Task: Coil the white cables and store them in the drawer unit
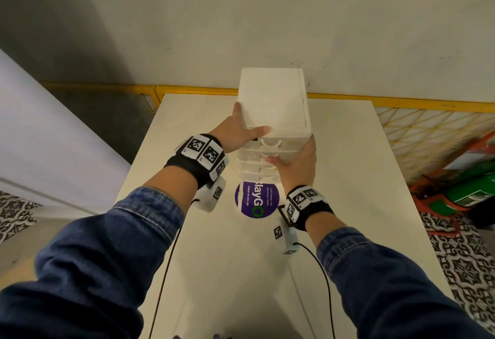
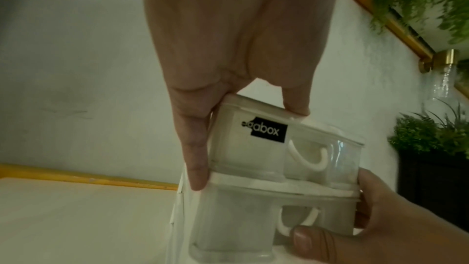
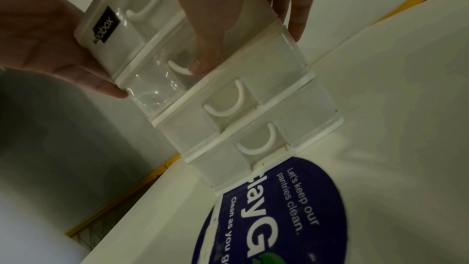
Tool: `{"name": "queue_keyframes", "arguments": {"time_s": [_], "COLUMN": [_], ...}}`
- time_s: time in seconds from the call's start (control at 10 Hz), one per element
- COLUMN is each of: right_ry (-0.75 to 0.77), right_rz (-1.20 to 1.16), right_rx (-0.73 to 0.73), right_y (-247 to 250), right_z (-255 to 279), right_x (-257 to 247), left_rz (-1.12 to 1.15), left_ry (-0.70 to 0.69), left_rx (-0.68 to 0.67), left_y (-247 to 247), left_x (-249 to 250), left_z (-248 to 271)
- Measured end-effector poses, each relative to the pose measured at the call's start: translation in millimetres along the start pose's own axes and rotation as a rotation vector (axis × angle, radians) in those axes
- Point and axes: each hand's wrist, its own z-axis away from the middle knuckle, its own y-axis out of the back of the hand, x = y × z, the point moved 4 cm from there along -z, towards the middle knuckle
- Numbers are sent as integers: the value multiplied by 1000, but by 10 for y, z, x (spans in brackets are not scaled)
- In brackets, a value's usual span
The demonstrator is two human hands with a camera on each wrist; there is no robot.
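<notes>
- Head view: a white drawer unit (image 1: pixel 273 103) stands upright on a pale table (image 1: pixel 348 178), near its far edge, just behind a round purple sticker (image 1: pixel 257 200).
- Left hand (image 1: pixel 237 131) grips the unit's top left corner, thumb lying across the top front edge, fingers down the left side.
- Right hand (image 1: pixel 297 166) clasps the unit's right side lower down, its thumb on the handle of drawer 2 from the top.
- Right wrist view shows 4 clear drawers (image 3: pixel 229 105), each with a white curved handle, all pushed in.
- A black label (image 2: pixel 269 130) sits on the top drawer.
- Both forearms wear denim sleeves (image 1: pixel 112 258).
</notes>
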Motion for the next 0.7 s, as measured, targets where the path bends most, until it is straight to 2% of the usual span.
{"name": "queue_keyframes", "arguments": {"time_s": [0.4,0.5,0.6,0.7], "right_ry": [28,37,-20,-103], "right_rz": [66,96,158,267], "right_rx": [-130,-222,-341,-543], "right_y": [120,151,235,484], "right_z": [35,92,148,419], "right_x": [30,-12,62,274], "left_rz": [64,141,243,155], "left_ry": [40,62,68,101], "left_rx": [2,22,61,100], "left_y": [-8,-33,2,-9], "left_x": [-49,-57,-115,-324], "left_z": [65,144,246,550]}}
